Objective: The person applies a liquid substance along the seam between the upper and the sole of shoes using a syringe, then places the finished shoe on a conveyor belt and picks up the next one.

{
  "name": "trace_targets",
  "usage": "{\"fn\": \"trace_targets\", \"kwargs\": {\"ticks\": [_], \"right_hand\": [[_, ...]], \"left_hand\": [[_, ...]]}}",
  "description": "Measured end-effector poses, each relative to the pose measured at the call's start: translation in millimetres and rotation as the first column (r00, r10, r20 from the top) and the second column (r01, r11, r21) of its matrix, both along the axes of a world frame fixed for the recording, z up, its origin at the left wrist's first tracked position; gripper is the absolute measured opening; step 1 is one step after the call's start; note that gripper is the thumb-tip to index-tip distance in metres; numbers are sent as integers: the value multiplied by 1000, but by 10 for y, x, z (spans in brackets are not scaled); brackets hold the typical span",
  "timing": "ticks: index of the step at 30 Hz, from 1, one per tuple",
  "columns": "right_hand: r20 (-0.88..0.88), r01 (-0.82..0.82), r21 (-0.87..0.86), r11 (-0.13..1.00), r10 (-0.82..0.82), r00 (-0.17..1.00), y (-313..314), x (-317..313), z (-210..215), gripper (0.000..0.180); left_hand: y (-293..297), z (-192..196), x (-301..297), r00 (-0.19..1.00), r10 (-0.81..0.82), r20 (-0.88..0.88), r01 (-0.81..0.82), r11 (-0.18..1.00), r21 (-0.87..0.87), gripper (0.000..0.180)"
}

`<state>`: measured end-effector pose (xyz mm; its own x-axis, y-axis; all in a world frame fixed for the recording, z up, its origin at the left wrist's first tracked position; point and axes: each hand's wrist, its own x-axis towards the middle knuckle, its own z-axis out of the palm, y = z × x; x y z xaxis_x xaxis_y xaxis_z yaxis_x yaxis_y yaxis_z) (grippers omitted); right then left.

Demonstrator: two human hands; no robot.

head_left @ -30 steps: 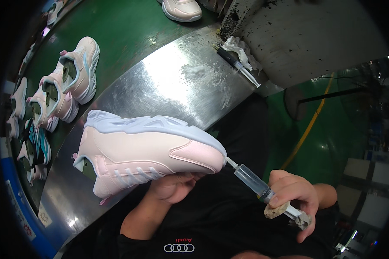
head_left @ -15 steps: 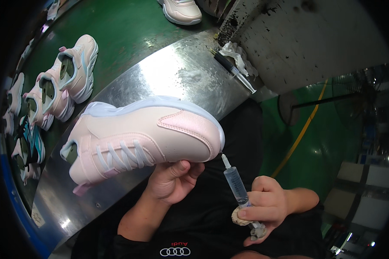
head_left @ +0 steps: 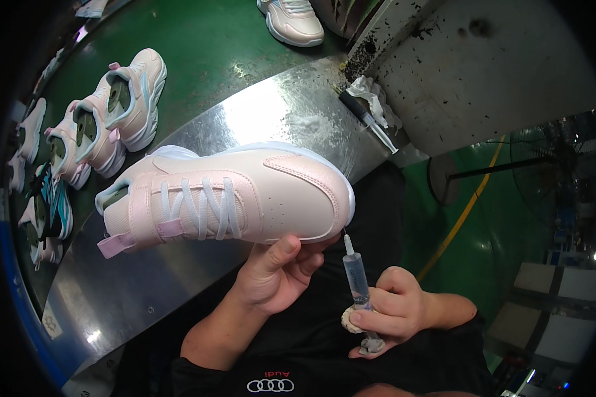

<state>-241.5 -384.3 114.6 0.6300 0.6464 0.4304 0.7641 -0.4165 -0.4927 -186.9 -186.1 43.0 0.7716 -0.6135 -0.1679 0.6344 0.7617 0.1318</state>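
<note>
A clear syringe (head_left: 355, 274) is the container in use: its barrel is see-through, and what looks like colourless liquid shows inside, though the exact level is hard to read. The right hand (head_left: 394, 308) has its fingers closed around the syringe's lower part, near a beige, lumpy wrapping (head_left: 350, 320) and a greyish wad (head_left: 372, 346) at the plunger end. The nozzle points up to the toe edge of a pale pink shoe (head_left: 298, 198); whether the tip touches it cannot be told. The left hand (head_left: 275, 274) grips this shoe at the underside of its toe, thumb at the near edge, holding it tilted above the metal table (head_left: 132, 298), toe to the right, white laces facing the person. Its opening, at the left, shows a greenish lining in part. A second syringe (head_left: 367, 120) lies on the table's far right part beside crumpled white paper (head_left: 375, 99); its barrel looks black, from contents or coating, unclear which. On the green surface (head_left: 198, 73) beyond, a row of similar shoes (head_left: 136, 99) stands at the left, dark olive insoles visible in their openings.
</note>
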Motion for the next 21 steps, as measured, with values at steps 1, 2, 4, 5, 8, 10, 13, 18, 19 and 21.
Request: {"fn": "trace_targets", "kwargs": {"ticks": [1,2,4,5,8,10,13,18,19,21], "right_hand": [[5,4,-4,1000,-4,1000,7,-5,-9,42],[10,9,-8,1000,-9,1000,14,-10,-12,42],[9,7,-19,1000,-6,1000,17,-6,-5,43],[6,5,-31,1000,-4,1000,15,-5,-3,44],[6,2,-27,1000,-2,1000,-22,3,11,45],[12,5,-24,1000,-5,1000,-56,13,7,45],[12,-3,-14,1000,3,1000,-93,58,-26,47],[154,-33,176,984,6,988,-120,63,-162,50],[250,35,270,962,-105,962,-187,57,-274,57],[231,124,195,973,-168,958,-421,187,-289,74]], "left_hand": [[3,-5,-2,1000,0,-2,0,1000,-14,48],[10,-10,-5,1000,0,0,0,1000,-15,48],[21,-18,-2,1000,-9,-5,9,999,-36,47],[18,-24,-5,1000,-9,-3,9,999,-34,47],[-33,-14,5,1000,-2,-3,2,999,-41,46],[-82,-13,25,1000,6,-8,-6,999,-32,44],[-127,-49,76,1000,18,7,-18,999,-48,42],[-34,-205,129,996,6,-87,-6,1000,-8,31],[-49,-270,158,997,-63,-49,61,997,-38,31],[-19,-340,80,996,-95,-5,93,989,-118,38]]}}
